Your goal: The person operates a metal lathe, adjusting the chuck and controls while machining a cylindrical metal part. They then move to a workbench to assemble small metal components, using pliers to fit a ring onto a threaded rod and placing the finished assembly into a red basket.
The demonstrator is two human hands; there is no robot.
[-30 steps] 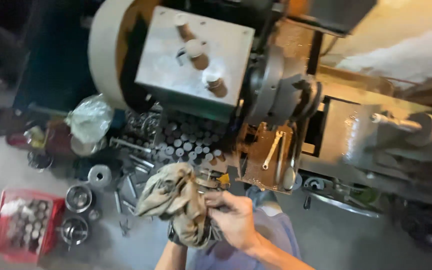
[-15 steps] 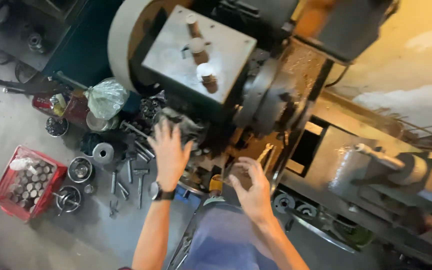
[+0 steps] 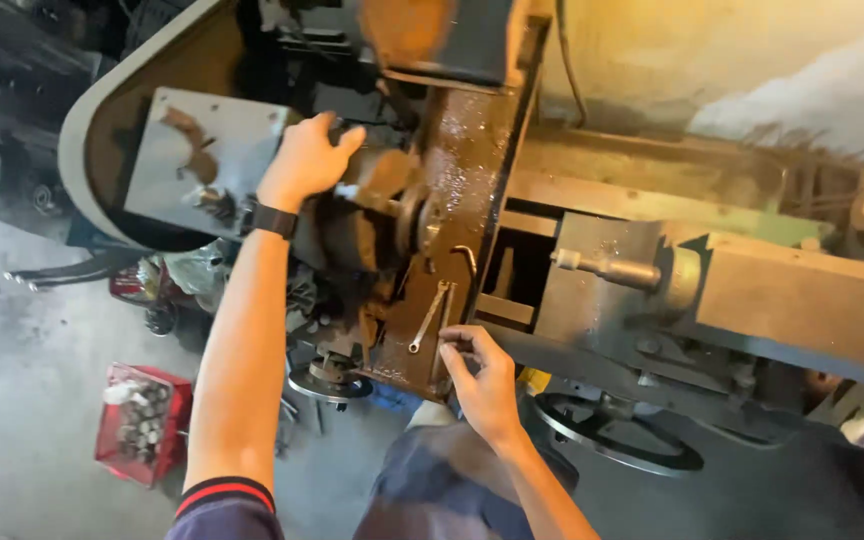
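Observation:
My left hand [image 3: 307, 160], with a dark watch on the wrist, reaches up and curls over the top of the dark round chuck [image 3: 357, 225] of a lathe, beside the grey headstock cover [image 3: 207, 150]. My right hand [image 3: 480, 385] is lower, at the near edge of the oily brown carriage plate [image 3: 457, 180]. Its thumb and forefinger pinch the lower end of a thin metal bar [image 3: 443, 325] lying on that plate. A small open-end wrench [image 3: 428, 318] lies just left of the bar, untouched.
The tailstock [image 3: 712, 290] with its pointed spindle [image 3: 602, 268] stands to the right. A handwheel [image 3: 617, 435] sits below it. On the concrete floor at lower left is a red crate [image 3: 180, 418] of metal parts. My knee in blue cloth [image 3: 432, 490] is below.
The rag I held in both hands a second ago is gone from them. My left hand rose to the chuck, my right hand went to the plate, and my view shifted right.

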